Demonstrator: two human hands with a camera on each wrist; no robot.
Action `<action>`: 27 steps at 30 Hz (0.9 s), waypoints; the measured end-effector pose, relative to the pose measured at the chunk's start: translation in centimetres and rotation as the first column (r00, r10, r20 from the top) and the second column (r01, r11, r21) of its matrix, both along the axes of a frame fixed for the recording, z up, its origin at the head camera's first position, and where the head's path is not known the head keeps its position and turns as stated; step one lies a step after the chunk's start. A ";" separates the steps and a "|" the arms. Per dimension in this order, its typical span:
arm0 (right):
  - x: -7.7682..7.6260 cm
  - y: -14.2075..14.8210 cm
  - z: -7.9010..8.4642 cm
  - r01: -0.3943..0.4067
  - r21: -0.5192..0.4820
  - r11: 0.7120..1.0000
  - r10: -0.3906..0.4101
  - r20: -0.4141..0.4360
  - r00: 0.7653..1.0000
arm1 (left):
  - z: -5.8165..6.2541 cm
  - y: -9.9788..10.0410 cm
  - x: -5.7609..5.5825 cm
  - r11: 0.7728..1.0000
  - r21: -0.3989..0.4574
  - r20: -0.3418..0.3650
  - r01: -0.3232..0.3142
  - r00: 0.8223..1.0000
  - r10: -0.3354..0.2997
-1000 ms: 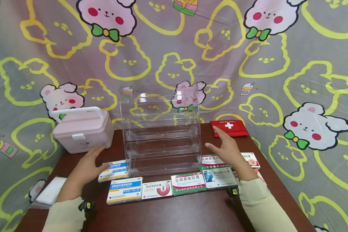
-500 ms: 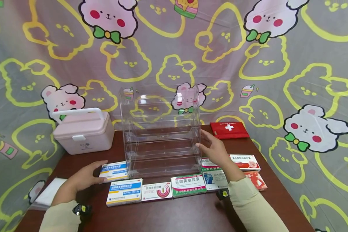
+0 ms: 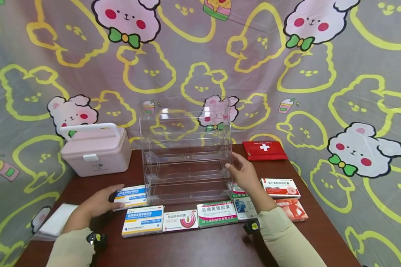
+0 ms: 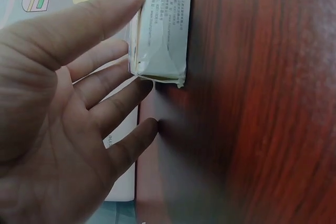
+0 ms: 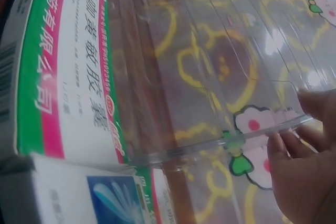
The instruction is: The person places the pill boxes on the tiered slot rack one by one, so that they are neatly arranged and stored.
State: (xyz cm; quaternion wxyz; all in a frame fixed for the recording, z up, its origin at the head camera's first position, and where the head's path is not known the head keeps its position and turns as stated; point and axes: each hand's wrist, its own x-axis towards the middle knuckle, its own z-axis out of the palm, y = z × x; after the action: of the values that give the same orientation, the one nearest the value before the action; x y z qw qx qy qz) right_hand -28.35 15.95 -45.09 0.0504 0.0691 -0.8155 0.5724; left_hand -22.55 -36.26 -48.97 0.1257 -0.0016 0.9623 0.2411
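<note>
A clear tiered plastic rack [image 3: 188, 157] stands upright at the table's middle. My right hand [image 3: 245, 174] pinches its right side edge; in the right wrist view the thumb lies on one side of the clear edge and the fingers [image 5: 278, 148] on the other. At the rack's lower left, my left hand [image 3: 98, 202] spans the left end of a blue-and-white medicine box [image 3: 131, 196] that lies on the table. In the left wrist view the thumb meets the edge of this box [image 4: 163, 30], with the fingers partly hidden behind its end.
Along the rack's front lie a second blue-and-white box [image 3: 142, 220], a pink-and-white box [image 3: 180, 220] and a green-and-pink box [image 3: 217, 213]. More boxes lie right, including a white-and-red one [image 3: 280, 188]. Behind stand a pink case [image 3: 97, 154] and a red first aid pouch [image 3: 265, 150].
Both hands were raised apart a second ago. The right has come left onto the rack's side edge, and the left has lowered to the blue-and-white medicine box. Rack and boxes stay put.
</note>
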 end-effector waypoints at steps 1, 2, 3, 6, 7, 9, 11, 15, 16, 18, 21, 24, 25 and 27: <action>0.0 -0.1 0.0 0.005 -0.018 1.000 -0.005 0.009 1.000 | 0.0 0.0 -0.1 1.000 -0.003 0.004 0.000 1.000 0.000; 0.0 -0.1 -0.1 0.010 -0.034 0.999 -0.010 0.017 1.000 | 0.0 -0.1 -0.1 1.000 -0.007 0.007 0.002 1.000 -0.002; -0.1 -0.2 -0.1 0.014 -0.053 0.998 -0.013 0.019 1.000 | 0.0 -0.1 -0.2 1.000 -0.014 0.007 0.006 1.000 -0.006; -0.2 -0.3 -0.3 0.033 -0.091 0.995 -0.031 0.030 0.999 | -0.1 -0.1 -0.6 0.999 -0.034 -0.006 0.031 0.999 -0.032; -0.2 -0.3 -0.5 0.038 -0.101 0.994 -0.035 0.030 0.999 | -0.1 0.0 -0.6 0.998 -0.040 -0.016 0.042 0.999 -0.043; -0.2 -0.3 -0.6 0.035 -0.117 0.992 -0.033 0.024 0.999 | 0.0 0.1 -0.7 0.997 -0.045 -0.034 0.055 0.998 -0.056; -0.2 -0.4 -0.8 0.035 -0.122 0.992 -0.032 0.024 0.999 | 0.0 0.2 -0.6 0.998 -0.039 -0.046 0.049 0.998 -0.051; -0.2 -0.5 -0.8 0.032 -0.124 0.992 -0.030 0.016 0.999 | -0.1 0.1 -0.5 1.000 -0.020 -0.059 0.022 0.998 -0.023; -0.2 -0.5 -0.8 0.032 -0.119 0.992 -0.030 0.014 0.999 | -0.1 0.1 -0.4 1.000 -0.020 -0.061 0.016 0.998 -0.017; -0.2 -0.5 -0.8 0.032 -0.115 0.993 -0.031 0.008 0.999 | -0.2 -0.1 -0.4 1.000 -0.019 -0.074 0.014 0.997 -0.016; -0.2 -0.5 -0.9 0.032 -0.107 0.994 -0.031 0.009 0.999 | 0.0 -0.5 -0.2 1.000 -0.004 -0.111 -0.012 0.994 0.012; -0.1 -0.5 -0.9 0.030 -0.099 0.995 -0.029 0.016 0.999 | 0.2 -1.0 0.1 0.996 0.045 -0.164 -0.072 0.983 0.078; -0.1 -0.4 -0.9 0.029 -0.099 0.995 -0.027 0.017 0.999 | 0.3 -1.2 0.2 0.993 0.064 -0.184 -0.097 0.977 0.107; -0.1 -0.4 -0.9 0.023 -0.102 0.995 -0.021 0.015 1.000 | 0.4 -1.7 0.5 0.985 0.104 -0.219 -0.135 0.963 0.155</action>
State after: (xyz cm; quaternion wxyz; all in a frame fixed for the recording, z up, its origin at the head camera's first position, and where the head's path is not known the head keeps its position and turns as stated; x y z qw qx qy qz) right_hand -28.45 15.54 -45.95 0.0546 0.0537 -0.7863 0.6131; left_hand -22.08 -37.92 -48.52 -0.0028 -0.0390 0.9561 0.2905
